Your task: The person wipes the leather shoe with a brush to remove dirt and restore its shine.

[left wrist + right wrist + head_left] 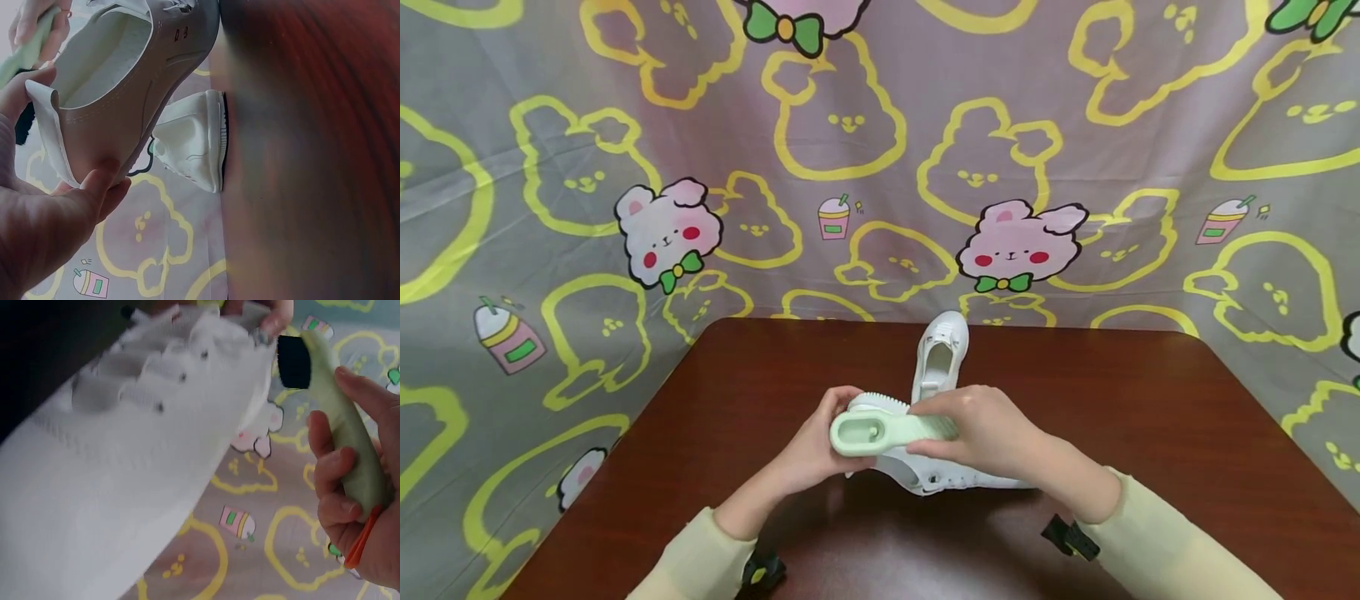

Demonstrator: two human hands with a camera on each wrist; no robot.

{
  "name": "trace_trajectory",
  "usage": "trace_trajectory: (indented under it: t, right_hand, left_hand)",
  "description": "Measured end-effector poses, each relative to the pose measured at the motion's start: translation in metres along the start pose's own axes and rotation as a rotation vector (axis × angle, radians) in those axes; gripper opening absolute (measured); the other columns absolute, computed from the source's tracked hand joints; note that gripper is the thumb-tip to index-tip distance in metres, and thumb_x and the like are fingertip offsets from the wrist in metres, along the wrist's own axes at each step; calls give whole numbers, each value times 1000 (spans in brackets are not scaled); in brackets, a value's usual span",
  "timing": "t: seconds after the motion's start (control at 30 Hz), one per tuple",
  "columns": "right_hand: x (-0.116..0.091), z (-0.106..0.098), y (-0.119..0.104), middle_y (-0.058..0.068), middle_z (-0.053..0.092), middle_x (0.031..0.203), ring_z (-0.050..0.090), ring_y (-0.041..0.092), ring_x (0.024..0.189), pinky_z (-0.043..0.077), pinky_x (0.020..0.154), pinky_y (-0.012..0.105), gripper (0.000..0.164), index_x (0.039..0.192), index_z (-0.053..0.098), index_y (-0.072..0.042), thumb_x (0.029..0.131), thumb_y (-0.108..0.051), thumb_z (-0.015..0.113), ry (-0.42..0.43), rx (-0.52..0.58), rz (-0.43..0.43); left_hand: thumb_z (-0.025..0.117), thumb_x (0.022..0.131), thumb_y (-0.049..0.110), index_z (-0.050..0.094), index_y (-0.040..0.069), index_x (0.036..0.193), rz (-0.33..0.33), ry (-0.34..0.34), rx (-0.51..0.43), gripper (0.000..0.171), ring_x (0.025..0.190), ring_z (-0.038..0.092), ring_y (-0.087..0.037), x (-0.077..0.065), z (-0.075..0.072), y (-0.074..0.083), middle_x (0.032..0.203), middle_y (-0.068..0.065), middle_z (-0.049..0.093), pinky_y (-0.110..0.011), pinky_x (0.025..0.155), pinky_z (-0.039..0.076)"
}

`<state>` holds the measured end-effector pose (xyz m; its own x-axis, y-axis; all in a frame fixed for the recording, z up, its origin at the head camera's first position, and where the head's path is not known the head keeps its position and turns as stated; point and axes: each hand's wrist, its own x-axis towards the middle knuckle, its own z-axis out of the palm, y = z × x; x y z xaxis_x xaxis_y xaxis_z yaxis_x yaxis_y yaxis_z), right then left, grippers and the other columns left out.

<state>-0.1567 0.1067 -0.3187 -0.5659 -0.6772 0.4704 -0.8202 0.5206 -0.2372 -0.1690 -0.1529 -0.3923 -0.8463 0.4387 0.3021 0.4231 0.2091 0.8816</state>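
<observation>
My left hand grips a white lace-up shoe by its heel, with the thumb and fingertips on the heel's outside in the left wrist view. The shoe is tilted, its opening facing me and its toe pointing right in the head view. My right hand holds a pale green brush, fingers curled round the handle. Dark bristles on the brush head face the heel end of the shoe. An orange-red loop hangs at the handle's end, by the right palm.
A second white shoe stands on the dark red-brown table behind the hands, toe toward the back. A patterned curtain with cartoon rabbits hangs behind and beside the table.
</observation>
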Motion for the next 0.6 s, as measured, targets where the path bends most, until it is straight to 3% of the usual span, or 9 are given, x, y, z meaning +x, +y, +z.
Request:
trace_trajectory:
  t: [0.13, 0.23, 0.37, 0.6]
  right_hand:
    - [2, 2, 3, -11, 69, 85, 55, 0, 65, 45, 56, 22, 29, 99, 75, -17, 81, -40, 77, -1, -48, 26]
    - [3, 1, 13, -10, 68, 81, 53, 3, 62, 42, 53, 25, 30, 100, 75, -16, 81, -39, 78, 32, -90, 131]
    - [-2, -3, 26, -2, 72, 87, 57, 9, 66, 44, 57, 29, 35, 106, 75, -12, 80, -35, 80, 71, -90, 251]
    - [-25, -13, 33, -8, 70, 89, 56, 7, 70, 46, 60, 29, 32, 104, 75, -15, 78, -32, 82, 158, -17, 292]
  left_hand:
    - [85, 69, 0, 35, 5, 134, -9, -7, -21, 82, 113, 53, -26, 0, 0, 0, 128, -13, 53, -32, 94, 44]
    - [83, 73, 2, 32, 2, 134, -38, -23, -63, 80, 118, 51, -31, -2, 0, 1, 132, -18, 47, -36, 93, 47]
    - [82, 74, 3, 31, 1, 134, -68, -38, -68, 78, 121, 48, -33, -4, -2, 0, 134, -20, 46, -35, 94, 46]
    - [82, 74, 3, 32, 2, 136, -67, -66, -59, 79, 117, 49, -31, -4, -5, -2, 131, -17, 46, -31, 91, 47]
